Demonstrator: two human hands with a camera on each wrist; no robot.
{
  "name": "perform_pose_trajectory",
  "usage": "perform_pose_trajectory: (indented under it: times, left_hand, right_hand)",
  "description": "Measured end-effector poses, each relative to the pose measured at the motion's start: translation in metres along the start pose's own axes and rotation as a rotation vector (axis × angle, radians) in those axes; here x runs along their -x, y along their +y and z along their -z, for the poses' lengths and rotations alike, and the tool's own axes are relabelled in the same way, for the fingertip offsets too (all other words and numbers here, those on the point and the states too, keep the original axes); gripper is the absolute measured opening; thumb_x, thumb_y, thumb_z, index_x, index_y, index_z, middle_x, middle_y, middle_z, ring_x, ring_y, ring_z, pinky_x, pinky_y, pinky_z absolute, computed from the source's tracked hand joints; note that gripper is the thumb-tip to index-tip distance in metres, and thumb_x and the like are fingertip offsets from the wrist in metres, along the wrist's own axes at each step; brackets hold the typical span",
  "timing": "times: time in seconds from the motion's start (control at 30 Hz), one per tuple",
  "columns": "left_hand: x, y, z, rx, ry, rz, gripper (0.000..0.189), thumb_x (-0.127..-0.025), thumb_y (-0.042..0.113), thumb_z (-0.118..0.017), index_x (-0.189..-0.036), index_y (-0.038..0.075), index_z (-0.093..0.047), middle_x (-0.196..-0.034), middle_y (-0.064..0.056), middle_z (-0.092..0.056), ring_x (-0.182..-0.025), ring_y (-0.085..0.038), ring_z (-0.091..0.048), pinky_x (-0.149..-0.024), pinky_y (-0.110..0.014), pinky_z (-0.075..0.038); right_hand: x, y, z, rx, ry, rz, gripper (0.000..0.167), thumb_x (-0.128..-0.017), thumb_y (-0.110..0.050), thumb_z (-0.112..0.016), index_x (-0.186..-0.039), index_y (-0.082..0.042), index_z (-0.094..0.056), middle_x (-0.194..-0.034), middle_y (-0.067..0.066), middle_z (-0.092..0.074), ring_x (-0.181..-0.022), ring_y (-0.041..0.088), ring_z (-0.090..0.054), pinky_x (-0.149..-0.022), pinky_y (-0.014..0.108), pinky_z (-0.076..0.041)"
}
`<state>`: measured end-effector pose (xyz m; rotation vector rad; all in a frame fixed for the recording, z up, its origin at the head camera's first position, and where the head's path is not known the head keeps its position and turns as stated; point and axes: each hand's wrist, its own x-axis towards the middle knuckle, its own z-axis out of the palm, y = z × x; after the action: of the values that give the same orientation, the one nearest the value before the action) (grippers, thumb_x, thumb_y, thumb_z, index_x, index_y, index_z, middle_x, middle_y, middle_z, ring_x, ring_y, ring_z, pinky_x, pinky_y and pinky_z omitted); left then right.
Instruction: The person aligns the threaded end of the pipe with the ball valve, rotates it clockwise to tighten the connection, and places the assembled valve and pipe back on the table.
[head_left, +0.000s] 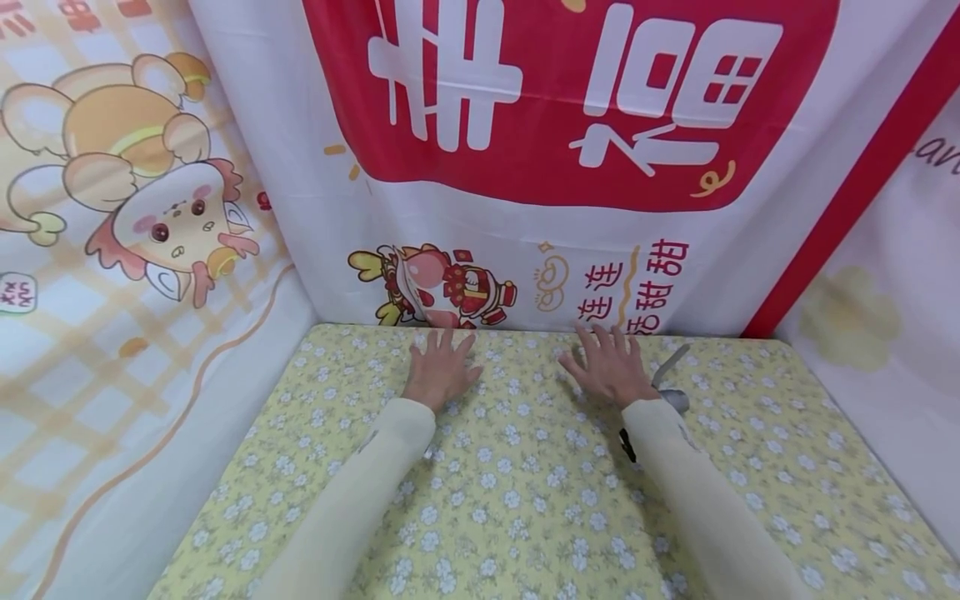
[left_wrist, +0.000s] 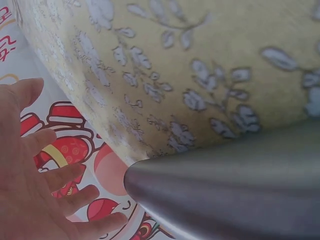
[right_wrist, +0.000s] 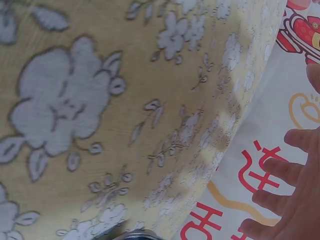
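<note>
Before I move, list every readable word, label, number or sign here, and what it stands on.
"幸福": sideways, white, on the red panel of the front cloth.
"连连": sideways, red, low on the front cloth.
"甜甜": the same, alongside; adjoining characters are partly hidden.
"an": on the right cloth; the rest is cut off.
Unreadable: the left cloth's cut-off red characters and blurred small label.
Floral tablecloth: none visible.

At twelve o'clock I see a white cloth wall (head_left: 555, 225) bearing a big red panel (head_left: 547, 125); at ten, a cartoon-printed curtain (head_left: 135, 250); at two, a red stripe (head_left: 858, 192); at six, a flowery yellow tabletop (head_left: 517, 483).
</note>
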<state>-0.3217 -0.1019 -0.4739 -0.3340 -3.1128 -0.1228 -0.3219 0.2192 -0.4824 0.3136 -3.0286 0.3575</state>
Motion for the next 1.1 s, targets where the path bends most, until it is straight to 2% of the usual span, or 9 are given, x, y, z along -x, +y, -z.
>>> perform_pose_trajectory:
  times: [0.3,0.53,0.87,1.1]
  left_hand:
    - [0.007,-0.001,-0.004,0.004,-0.021,0.005,0.069,-0.11,0.055,-0.058,-0.171,0.028,-0.038,-0.175,-0.019,-0.033,-0.161,-0.049,-0.029,-0.122,-0.079,-0.032]
    - [0.012,-0.006,-0.008,0.041,-0.041,0.018,0.067,-0.11,0.048,-0.061,-0.17,0.025,-0.04,-0.175,-0.02,-0.033,-0.162,-0.049,-0.028,-0.124,-0.077,-0.03]
    - [0.022,-0.012,-0.008,0.005,-0.041,-0.002,0.063,-0.11,0.047,-0.061,-0.167,0.023,-0.044,-0.168,-0.019,-0.043,-0.155,-0.046,-0.04,-0.121,-0.072,-0.038]
    - [0.028,-0.015,-0.009,-0.004,-0.003,-0.016,0.053,-0.11,0.046,-0.06,-0.155,0.018,-0.057,-0.155,-0.02,-0.056,-0.143,-0.045,-0.051,-0.113,-0.069,-0.047]
  right_hand:
    - [0.008,0.004,-0.006,0.018,0.021,0.016,0.082,-0.111,-0.061,-0.049,-0.173,-0.011,-0.031,-0.173,0.023,-0.035,-0.162,0.053,-0.024,-0.128,0.078,-0.014]
    - [0.011,0.01,-0.008,0.043,0.023,0.028,0.076,-0.112,-0.056,-0.051,-0.171,-0.01,-0.035,-0.172,0.025,-0.038,-0.157,0.052,-0.034,-0.127,0.075,-0.024]
    - [0.021,0.015,-0.009,0.043,0.023,0.018,0.073,-0.111,-0.052,-0.055,-0.167,-0.007,-0.04,-0.164,0.028,-0.045,-0.149,0.055,-0.043,-0.121,0.075,-0.035]
    - [0.025,0.02,-0.011,0.062,0.044,0.044,0.07,-0.112,-0.049,-0.057,-0.162,-0.002,-0.045,-0.155,0.031,-0.052,-0.142,0.054,-0.05,-0.117,0.072,-0.042]
